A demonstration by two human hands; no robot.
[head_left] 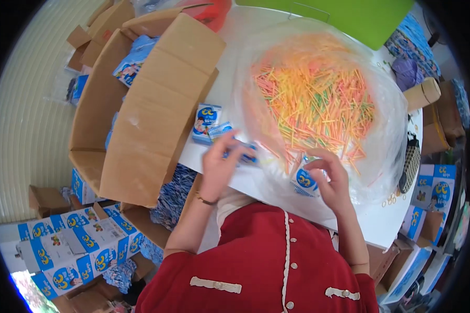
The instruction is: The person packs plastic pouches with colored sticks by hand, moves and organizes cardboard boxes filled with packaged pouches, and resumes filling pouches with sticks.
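My left hand (220, 160) is over the table's near edge, its fingers curled round a small blue packet (249, 152), which is blurred. Just beyond it, blue-and-white printed packets (207, 119) lie on the table beside the carton. My right hand (328, 176) has its fingers bent at the side of a small white-and-blue packet (304, 180) and seems to grip it; the fingertips partly cover it. That packet is at the near edge of a large clear plastic bag (386, 125), which lies open around a heap of thin coloured sticks (318, 99).
A large open cardboard carton (156, 104) with blue packets inside stands at the left. Printed blue-and-white boxes (83, 245) are stacked at lower left. A green panel (355, 15) is at the back. Rubber bands (390, 200) and a checkered pouch (410, 164) lie at the right.
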